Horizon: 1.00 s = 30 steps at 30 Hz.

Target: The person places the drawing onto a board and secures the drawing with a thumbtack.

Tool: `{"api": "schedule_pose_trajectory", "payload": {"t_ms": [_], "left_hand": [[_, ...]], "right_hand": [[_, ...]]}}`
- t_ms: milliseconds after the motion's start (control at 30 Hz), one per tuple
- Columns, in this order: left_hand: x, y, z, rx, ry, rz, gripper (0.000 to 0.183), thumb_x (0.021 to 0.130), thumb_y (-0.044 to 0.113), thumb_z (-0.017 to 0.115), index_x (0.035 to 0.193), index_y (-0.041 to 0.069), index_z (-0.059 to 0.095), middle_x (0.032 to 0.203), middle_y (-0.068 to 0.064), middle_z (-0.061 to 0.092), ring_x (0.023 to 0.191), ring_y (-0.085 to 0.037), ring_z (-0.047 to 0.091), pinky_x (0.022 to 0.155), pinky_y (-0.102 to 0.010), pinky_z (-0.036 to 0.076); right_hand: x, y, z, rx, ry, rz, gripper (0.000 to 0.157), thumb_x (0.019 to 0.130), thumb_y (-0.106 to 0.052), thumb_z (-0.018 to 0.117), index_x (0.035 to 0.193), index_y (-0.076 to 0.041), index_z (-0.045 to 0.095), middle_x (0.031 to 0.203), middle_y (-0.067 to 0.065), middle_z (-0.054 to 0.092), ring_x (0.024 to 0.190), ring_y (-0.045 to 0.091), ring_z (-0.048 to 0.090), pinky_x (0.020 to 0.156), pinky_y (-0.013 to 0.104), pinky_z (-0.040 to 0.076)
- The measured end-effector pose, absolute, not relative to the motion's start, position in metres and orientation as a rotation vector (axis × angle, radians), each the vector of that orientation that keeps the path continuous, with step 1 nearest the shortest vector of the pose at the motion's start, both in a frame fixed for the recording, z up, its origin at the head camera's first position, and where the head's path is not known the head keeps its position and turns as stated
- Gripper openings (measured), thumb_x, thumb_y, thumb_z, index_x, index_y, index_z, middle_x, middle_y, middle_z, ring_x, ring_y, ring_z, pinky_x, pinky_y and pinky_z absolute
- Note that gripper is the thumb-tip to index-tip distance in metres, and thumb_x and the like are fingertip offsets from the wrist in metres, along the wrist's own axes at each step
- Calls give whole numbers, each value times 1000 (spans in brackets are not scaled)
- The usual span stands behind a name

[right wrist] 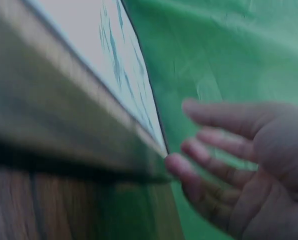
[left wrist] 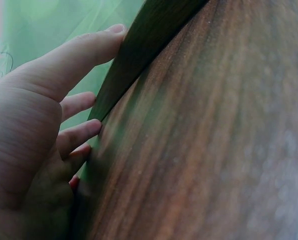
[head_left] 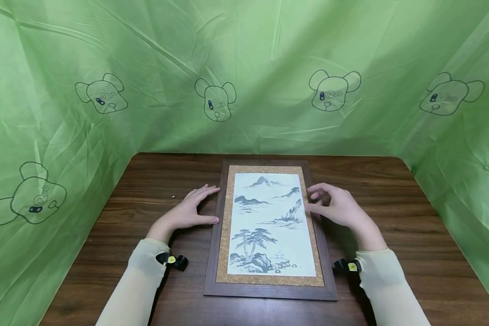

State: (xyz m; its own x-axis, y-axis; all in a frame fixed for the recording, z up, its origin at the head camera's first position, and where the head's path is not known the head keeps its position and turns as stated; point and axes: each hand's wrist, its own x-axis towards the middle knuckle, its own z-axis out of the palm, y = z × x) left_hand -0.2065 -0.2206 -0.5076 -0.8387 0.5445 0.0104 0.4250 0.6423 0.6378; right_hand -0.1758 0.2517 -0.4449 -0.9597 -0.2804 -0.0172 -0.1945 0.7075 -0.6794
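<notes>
On the table lies a dark wooden picture frame with a cork border around a white landscape print of mountains, trees and a pavilion. My left hand spreads its fingers and thumb along the frame's left side, the tips touching that edge. In the left wrist view, the thumb meets the dark side of the frame. By the upper right side of the frame is my right hand, fingers loosely bent and holding nothing. The right wrist view shows its fingers near the frame's edge; whether they touch it I cannot tell.
The frame rests on a brown wood-grain table. A tiny pale bead-like thing lies left of it. Green cloth with mouse-like outlines hangs behind and on both sides. Each wrist carries a black strap with a small camera.
</notes>
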Motion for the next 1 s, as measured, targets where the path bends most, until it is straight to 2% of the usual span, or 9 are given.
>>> {"api": "schedule_pose_trajectory", "payload": {"t_ms": [133,233,333,467,800,867,1000], "left_hand": [[-207,-221,-508,792,2675,974,98,79,67,75,159,31,32,165,0,27,154,-26,13,121,-58,10],[-207,-221,-508,797,2673,978,97,80,67,74,159,30,31,165,1,28,155,-27,13,120,-59,10],[-206,-222,-508,798,2673,978,97,80,67,74,159,31,31,165,2,28,155,-28,13,120,-60,10],[-206,-222,-508,794,2677,971,98,80,67,74,159,32,31,165,5,28,155,-26,13,121,-58,10],[-207,-221,-506,787,2664,947,97,81,69,72,160,30,31,166,-1,26,155,-26,13,121,-57,10],[-206,-221,-503,772,2699,938,93,83,68,71,159,29,34,164,-2,30,153,-27,21,120,-56,18],[-209,-230,-494,733,2859,1010,73,90,58,70,151,23,49,152,-3,49,140,-27,44,113,-53,36]], "right_hand": [[-179,261,-452,-539,2810,-1067,64,82,-33,86,138,-17,60,136,3,60,120,28,57,93,49,50],[-182,264,-461,-634,2760,-1035,82,80,-42,87,150,-21,49,156,1,42,141,32,40,107,60,37],[-183,263,-469,-693,2695,-974,95,79,-50,84,157,-23,38,166,1,26,151,35,20,112,67,25],[-182,261,-474,-701,2648,-905,100,77,-56,83,159,-24,35,167,3,21,153,40,10,112,73,18],[-180,260,-473,-668,2644,-780,100,78,-60,80,160,-25,34,169,-3,17,153,42,5,108,79,11],[-179,259,-472,-658,2637,-779,100,78,-60,80,160,-26,33,169,-3,16,153,42,4,108,80,9],[-178,259,-471,-651,2628,-781,100,79,-59,80,160,-26,32,169,-4,16,153,42,4,107,80,10]]}}
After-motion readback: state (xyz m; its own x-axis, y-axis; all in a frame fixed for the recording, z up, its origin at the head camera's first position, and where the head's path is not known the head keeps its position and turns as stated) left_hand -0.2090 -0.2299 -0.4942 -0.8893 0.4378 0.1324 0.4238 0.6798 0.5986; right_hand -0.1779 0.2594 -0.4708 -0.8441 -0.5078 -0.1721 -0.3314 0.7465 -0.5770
